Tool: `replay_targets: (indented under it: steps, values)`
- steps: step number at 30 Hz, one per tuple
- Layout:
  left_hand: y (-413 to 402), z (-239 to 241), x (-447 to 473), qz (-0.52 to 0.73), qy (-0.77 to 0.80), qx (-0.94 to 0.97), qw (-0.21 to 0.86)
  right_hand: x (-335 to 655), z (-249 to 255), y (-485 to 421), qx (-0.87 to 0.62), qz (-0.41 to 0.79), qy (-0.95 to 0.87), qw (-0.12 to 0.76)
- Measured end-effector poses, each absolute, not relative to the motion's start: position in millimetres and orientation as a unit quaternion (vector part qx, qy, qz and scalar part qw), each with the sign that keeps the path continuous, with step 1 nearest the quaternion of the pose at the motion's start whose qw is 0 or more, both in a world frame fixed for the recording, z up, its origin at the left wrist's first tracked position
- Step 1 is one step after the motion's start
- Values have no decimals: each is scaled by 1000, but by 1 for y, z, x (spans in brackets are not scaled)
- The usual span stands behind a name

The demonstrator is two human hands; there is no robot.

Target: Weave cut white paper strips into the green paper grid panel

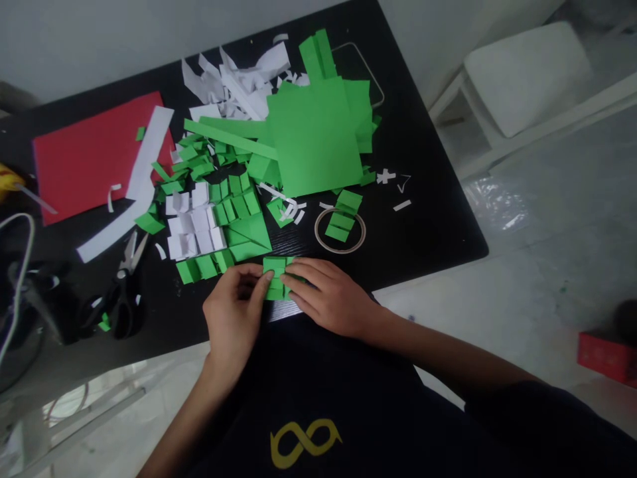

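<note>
At the table's front edge lies a small folded piece of green paper (276,267) between my hands. My left hand (233,309) pinches its left edge between thumb and fingers. From the right, the fingers of my right hand (331,292) are stretched out flat across the paper, covering part of it. Just left of it sits a patch of folded white paper pieces (199,222) and green folded pieces (237,198). Beyond my right hand, an oval ring (340,249) lies around a green folded strip (343,219).
A stack of green sheets (316,136) lies at the table's middle back, with white scraps (243,83) behind. Red paper (89,159) and black-handled scissors (124,285) are at left, near a yellow-handled tool (10,180) and a cable. A white chair (527,76) stands right of the table.
</note>
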State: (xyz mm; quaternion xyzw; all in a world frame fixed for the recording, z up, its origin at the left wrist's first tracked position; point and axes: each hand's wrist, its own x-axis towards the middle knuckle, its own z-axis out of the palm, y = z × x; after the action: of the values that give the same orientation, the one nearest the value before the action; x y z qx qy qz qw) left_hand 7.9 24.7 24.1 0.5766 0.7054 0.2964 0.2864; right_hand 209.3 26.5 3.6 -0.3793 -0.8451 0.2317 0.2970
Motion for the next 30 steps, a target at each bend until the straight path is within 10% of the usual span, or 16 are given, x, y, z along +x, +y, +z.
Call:
replay_targets:
  steps: [30]
  values:
    - [23,21,8,273,663,666,206,208,4,25,-380,177,-875,243]
